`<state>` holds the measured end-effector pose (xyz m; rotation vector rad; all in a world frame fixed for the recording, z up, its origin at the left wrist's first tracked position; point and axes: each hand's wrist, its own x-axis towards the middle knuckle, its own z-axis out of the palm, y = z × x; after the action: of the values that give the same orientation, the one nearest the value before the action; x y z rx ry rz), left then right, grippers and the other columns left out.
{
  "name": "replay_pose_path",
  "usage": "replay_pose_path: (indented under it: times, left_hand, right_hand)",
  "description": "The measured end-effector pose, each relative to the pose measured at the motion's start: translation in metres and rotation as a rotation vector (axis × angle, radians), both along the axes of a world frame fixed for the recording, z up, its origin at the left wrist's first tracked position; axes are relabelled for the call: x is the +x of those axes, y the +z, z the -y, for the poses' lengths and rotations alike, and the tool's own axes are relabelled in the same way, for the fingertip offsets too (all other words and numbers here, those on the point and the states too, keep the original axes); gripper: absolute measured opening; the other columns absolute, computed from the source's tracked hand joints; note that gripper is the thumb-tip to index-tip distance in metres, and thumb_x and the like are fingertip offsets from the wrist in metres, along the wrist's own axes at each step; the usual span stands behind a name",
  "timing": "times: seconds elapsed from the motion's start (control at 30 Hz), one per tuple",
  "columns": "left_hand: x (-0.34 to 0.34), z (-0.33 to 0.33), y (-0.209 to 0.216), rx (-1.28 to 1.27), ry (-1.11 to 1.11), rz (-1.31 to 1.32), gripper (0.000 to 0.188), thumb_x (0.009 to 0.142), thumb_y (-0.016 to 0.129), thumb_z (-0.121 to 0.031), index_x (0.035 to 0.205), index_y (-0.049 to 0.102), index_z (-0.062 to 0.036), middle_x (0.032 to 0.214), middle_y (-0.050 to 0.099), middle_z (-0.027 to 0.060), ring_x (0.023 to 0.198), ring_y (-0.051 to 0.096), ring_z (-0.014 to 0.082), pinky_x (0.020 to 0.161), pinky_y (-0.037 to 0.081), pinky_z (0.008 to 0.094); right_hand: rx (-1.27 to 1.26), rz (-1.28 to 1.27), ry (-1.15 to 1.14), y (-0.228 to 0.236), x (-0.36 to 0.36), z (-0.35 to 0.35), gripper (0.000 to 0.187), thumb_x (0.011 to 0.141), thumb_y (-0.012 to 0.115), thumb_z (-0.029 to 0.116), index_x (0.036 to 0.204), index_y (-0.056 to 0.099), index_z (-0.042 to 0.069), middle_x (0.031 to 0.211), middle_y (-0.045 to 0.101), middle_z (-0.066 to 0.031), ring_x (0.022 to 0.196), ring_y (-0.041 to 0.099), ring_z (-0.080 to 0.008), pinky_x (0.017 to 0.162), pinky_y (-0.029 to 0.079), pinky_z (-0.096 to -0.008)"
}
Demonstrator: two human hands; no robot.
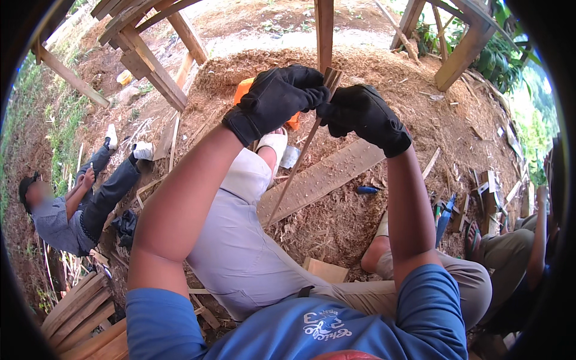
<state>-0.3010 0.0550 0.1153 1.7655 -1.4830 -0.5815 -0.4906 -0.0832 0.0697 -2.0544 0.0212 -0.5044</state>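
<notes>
My left hand (282, 96) and my right hand (367, 119), both in black gloves, are raised in front of me with the fingers pinched close together. Between them runs a long thin brown strip (303, 153), with a wider wooden-looking end showing above the fingertips. It slants down toward my lap, narrowing as it goes. Both sets of fingers close on its upper part; the gloves hide the exact grip and anything small inside. Below lies a wide wooden plank (336, 175), sprinkled with shavings, beside my leg.
An orange object (243, 91) shows behind my left hand. Wooden posts (324, 33) and frames stand ahead. A blue-handled tool (445, 219) and a small blue item (367, 189) lie right. One person (66, 219) sits left, another (516, 252) right. Stacked boards (78, 312) lie lower left.
</notes>
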Motion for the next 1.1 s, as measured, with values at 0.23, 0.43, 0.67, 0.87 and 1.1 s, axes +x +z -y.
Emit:
replay_pose_path:
  times: [0.23,0.43,0.67,0.87,1.1]
  left_hand:
    - [0.0,-0.003,0.002,0.034,-0.005,-0.053,0.042,0.101,0.078,-0.02,0.134,0.07,0.0051,0.121,0.078,0.0132,0.106,0.074,0.0157,0.094,0.06,0.0301]
    - [-0.003,-0.005,0.006,0.005,0.013,0.018,0.045,0.1,0.079,-0.025,0.133,0.071,0.0036,0.12,0.079,0.0135,0.106,0.074,0.0161,0.094,0.06,0.0304]
    - [-0.003,-0.006,0.009,0.0,-0.008,-0.045,0.047,0.099,0.079,-0.031,0.133,0.072,0.002,0.121,0.079,0.0134,0.106,0.074,0.0154,0.093,0.059,0.0311]
    - [-0.005,-0.003,0.007,0.018,-0.013,-0.071,0.045,0.1,0.078,-0.028,0.133,0.071,0.0024,0.12,0.078,0.0115,0.105,0.073,0.0152,0.094,0.059,0.0304]
    - [-0.005,-0.003,0.004,0.029,0.009,-0.057,0.045,0.101,0.078,-0.029,0.133,0.071,0.0023,0.12,0.078,0.0112,0.106,0.073,0.0161,0.095,0.059,0.0309]
  right_hand:
    - [0.034,-0.004,0.027,0.004,0.001,-0.003,0.03,0.105,0.07,0.031,0.096,0.079,0.004,0.066,0.069,-0.0038,0.057,0.064,-0.0124,0.056,0.051,-0.0318]
    - [0.0,0.013,0.017,-0.003,0.003,0.001,0.027,0.105,0.07,0.028,0.097,0.08,0.004,0.067,0.069,-0.0041,0.057,0.065,-0.0124,0.055,0.051,-0.0311]
    - [0.1,-0.092,-0.065,0.004,0.003,-0.006,0.023,0.104,0.073,0.025,0.099,0.081,0.003,0.067,0.069,-0.0036,0.058,0.065,-0.0106,0.055,0.051,-0.0301]
    - [0.078,-0.033,-0.037,-0.001,0.002,-0.003,0.025,0.103,0.074,0.027,0.099,0.081,0.003,0.067,0.067,-0.0038,0.057,0.063,-0.0097,0.054,0.05,-0.03]
    - [0.123,-0.031,-0.025,-0.006,0.003,-0.001,0.027,0.105,0.072,0.026,0.096,0.079,0.002,0.067,0.065,-0.0043,0.057,0.063,-0.01,0.052,0.048,-0.03]
